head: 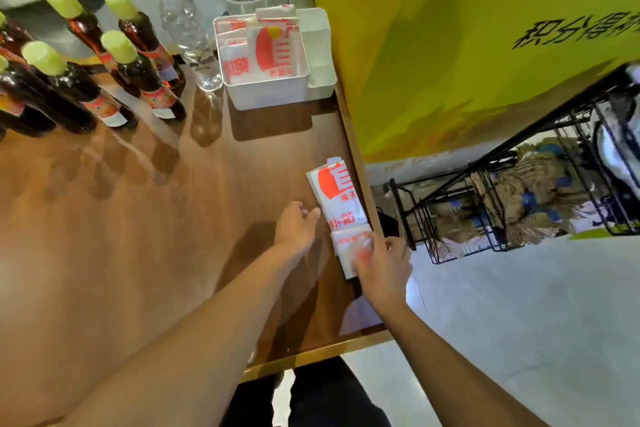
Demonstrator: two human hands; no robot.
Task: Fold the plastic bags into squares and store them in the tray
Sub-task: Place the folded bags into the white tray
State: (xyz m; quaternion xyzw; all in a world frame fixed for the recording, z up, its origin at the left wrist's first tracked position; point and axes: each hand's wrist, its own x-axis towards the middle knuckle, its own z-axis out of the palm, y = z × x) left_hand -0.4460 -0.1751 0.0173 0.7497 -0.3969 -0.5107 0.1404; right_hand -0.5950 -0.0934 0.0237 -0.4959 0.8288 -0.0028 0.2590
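My right hand [379, 267] pinches the near end of the plastic bag [341, 208], well short of the tray [266, 94]; left hand [294, 225], fingers relaxed, steadies its edge. I should fold squarely and crease firmly.

plastic bag [337, 199]: white with red print, flattened into a long strip along the right edge of the wooden table, its near end folded over into a small square.
tray [266, 90]: white, rectangular, open-topped, farther back on the same table.
stored bags [268, 52]: white-and-red folded squares standing upright inside the tray, packed side by side.
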